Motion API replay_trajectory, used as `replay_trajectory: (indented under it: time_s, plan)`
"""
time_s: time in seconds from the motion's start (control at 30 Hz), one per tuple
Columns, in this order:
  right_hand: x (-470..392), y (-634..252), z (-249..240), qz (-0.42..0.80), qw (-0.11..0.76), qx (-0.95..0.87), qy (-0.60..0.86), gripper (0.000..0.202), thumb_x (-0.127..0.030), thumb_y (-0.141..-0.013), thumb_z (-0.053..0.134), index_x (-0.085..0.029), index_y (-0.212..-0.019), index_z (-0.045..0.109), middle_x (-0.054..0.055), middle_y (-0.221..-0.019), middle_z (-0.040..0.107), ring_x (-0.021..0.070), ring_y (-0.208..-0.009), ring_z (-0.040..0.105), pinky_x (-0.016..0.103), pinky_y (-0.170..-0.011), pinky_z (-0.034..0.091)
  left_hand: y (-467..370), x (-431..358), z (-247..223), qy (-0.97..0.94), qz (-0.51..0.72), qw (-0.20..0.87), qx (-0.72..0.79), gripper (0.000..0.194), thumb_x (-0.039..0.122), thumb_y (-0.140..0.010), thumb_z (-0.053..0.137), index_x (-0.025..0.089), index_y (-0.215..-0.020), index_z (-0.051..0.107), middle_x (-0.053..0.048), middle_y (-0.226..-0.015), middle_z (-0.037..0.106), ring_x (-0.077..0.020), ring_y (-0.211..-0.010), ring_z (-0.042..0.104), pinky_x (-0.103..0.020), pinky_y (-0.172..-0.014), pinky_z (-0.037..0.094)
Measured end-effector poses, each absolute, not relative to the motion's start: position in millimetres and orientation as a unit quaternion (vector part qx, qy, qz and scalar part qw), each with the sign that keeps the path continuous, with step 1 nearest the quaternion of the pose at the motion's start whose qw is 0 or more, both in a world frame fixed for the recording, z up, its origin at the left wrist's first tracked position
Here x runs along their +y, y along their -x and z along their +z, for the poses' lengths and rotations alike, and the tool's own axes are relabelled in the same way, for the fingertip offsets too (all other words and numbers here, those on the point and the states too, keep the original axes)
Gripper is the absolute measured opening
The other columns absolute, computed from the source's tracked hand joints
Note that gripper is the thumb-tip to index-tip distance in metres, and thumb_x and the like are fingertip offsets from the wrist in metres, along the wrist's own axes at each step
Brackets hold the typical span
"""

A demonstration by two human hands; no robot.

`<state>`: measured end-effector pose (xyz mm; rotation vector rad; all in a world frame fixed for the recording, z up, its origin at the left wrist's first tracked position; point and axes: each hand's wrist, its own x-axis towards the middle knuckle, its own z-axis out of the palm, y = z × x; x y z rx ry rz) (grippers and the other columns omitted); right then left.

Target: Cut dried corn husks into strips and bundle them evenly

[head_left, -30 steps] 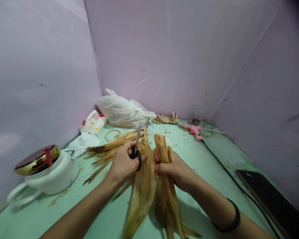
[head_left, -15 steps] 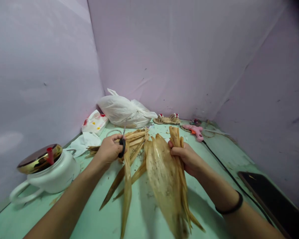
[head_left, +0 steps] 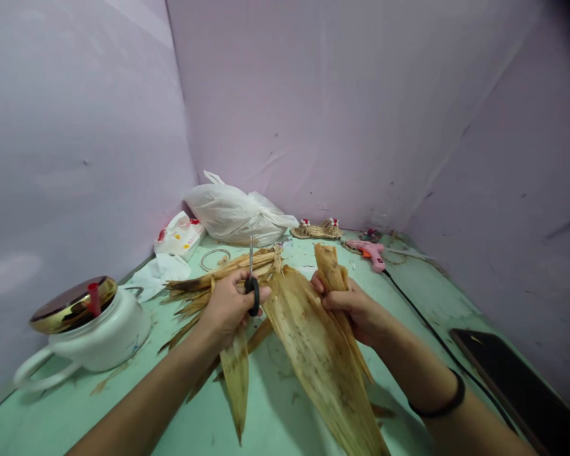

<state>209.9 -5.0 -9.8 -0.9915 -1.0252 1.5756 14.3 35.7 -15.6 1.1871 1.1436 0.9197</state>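
My left hand (head_left: 230,305) is closed around black-handled scissors (head_left: 252,294), whose blades point away from me. A narrow dried leaf strip (head_left: 236,383) hangs below that hand; whether the fingers also pinch it I cannot tell. My right hand (head_left: 349,304) grips a bunch of dried corn husks (head_left: 331,269) near its top end. One broad, spotted husk (head_left: 320,354) spreads from the bunch toward me, its upper edge close to the left fingers. Behind the left hand a pile of dried husks (head_left: 190,288) lies on the pale green table (head_left: 285,418).
At left stands a white pot (head_left: 99,332) with a gold-rimmed lid (head_left: 76,304). Further back are a tissue pack (head_left: 183,235), a tied white plastic bag (head_left: 240,212), a metal ring (head_left: 215,258) and woven sandals (head_left: 316,230). A pink glue gun (head_left: 371,252) and a dark phone (head_left: 517,380) lie right.
My left hand with the scissors has moved right, toward the bunch. The right hand has shifted slightly left, and the broad husk has swung and turned its face more to me.
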Motion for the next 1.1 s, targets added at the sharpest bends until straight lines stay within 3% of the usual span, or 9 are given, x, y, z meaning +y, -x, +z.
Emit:
replay_trajectory:
  time_s: [0.1,0.23,0.33,0.43,0.57,0.7,0.87,1.1]
  plan:
    - [-5,-205,-13,0.651,0.483,-0.413,0.416,0.023,-0.015,-0.049,0.060,-0.019,-0.065,0.044,-0.006,-0.056,0.046,0.0093,-0.051,0.045,0.020,-0.046,0.034,-21,29,-22,-0.475,0.391,0.643,0.457,0.049,0.025,-0.051,0.072,0.017,-0.092,0.046,0.008,-0.048,0.050,-0.0069,-0.036,0.041,-0.014,-0.028,0.020]
    - [-4,-200,-21,0.671,0.458,-0.396,0.429,0.018,-0.023,-0.060,0.067,-0.018,-0.067,0.051,-0.003,-0.061,0.055,0.0112,-0.056,0.053,0.022,-0.053,0.041,-24,27,-26,-0.446,0.458,0.635,0.433,0.050,0.016,-0.050,0.069,0.017,-0.094,0.047,0.010,-0.047,0.046,-0.0041,-0.034,0.036,-0.014,-0.028,0.026]
    - [-6,-197,-25,0.713,0.402,-0.400,0.414,0.022,-0.030,-0.065,0.069,-0.015,-0.079,0.061,0.002,-0.073,0.064,0.0141,-0.066,0.060,0.025,-0.063,0.046,-23,27,-26,-0.435,0.491,0.632,0.413,0.049,0.014,-0.050,0.068,0.017,-0.094,0.046,0.010,-0.050,0.048,-0.0040,-0.036,0.037,-0.015,-0.030,0.030]
    - [-9,-195,-27,0.747,0.368,-0.394,0.389,0.033,-0.029,-0.063,0.072,-0.014,-0.091,0.064,0.005,-0.080,0.067,0.0147,-0.069,0.062,0.027,-0.067,0.048,-23,29,-27,-0.436,0.502,0.629,0.403,0.047,0.014,-0.052,0.068,0.018,-0.094,0.046,0.011,-0.049,0.047,-0.0039,-0.036,0.036,-0.015,-0.031,0.031]
    - [-6,-198,-28,0.728,0.390,-0.394,0.404,0.042,-0.026,-0.057,0.076,-0.013,-0.095,0.065,0.005,-0.083,0.068,0.0147,-0.069,0.062,0.026,-0.066,0.048,-22,31,-28,-0.450,0.493,0.624,0.406,0.049,0.016,-0.051,0.071,0.018,-0.093,0.046,0.010,-0.049,0.048,-0.0055,-0.038,0.040,-0.015,-0.032,0.032]
    - [0,-215,-20,0.659,0.434,-0.410,0.457,0.037,-0.029,-0.057,0.077,-0.014,-0.089,0.065,0.004,-0.079,0.068,0.0149,-0.067,0.061,0.026,-0.063,0.048,-16,34,-28,-0.508,0.444,0.614,0.411,0.046,0.024,-0.057,0.070,0.017,-0.096,0.047,0.003,-0.058,0.059,-0.0108,-0.048,0.053,-0.016,-0.035,0.033]
    - [3,-248,-2,0.560,0.508,-0.409,0.512,0.032,-0.026,-0.051,0.080,-0.017,-0.077,0.064,0.000,-0.071,0.064,0.0131,-0.063,0.058,0.023,-0.058,0.046,2,41,-16,-0.587,0.346,0.631,0.371,0.042,0.034,-0.063,0.062,0.013,-0.098,0.054,-0.008,-0.073,0.067,-0.0142,-0.054,0.058,-0.019,-0.040,0.033]
    - [-2,-264,11,0.527,0.543,-0.400,0.517,0.034,-0.024,-0.047,0.082,-0.018,-0.073,0.062,-0.001,-0.068,0.060,0.0119,-0.062,0.055,0.023,-0.056,0.045,8,42,-10,-0.636,0.188,0.654,0.363,0.046,0.028,-0.061,0.059,0.012,-0.103,0.060,-0.011,-0.080,0.068,-0.0191,-0.063,0.063,-0.020,-0.043,0.033]
